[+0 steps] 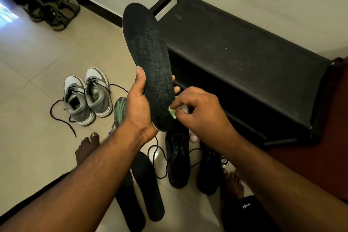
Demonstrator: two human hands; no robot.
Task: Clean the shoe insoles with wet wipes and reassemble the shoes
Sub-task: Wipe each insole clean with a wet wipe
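My left hand (138, 105) grips a long black insole (148, 56) near its heel and holds it upright in front of me. Faint green specks cover the insole's face. My right hand (195, 108) pinches a small crumpled wet wipe (175, 112), stained green, against the insole's lower right edge. On the floor lie a green-patterned insole (119, 110) beside a pair of grey and white sneakers (88, 96), and two black insoles (145, 188) next to a pair of black lace-up shoes (178, 160).
A black shoe rack (244, 56) stands against the wall at the right. Olive sandals (54, 10) sit in the far left corner. A pen (111, 128) lies on the tiles near my bare feet (88, 147). Loose laces trail over the floor.
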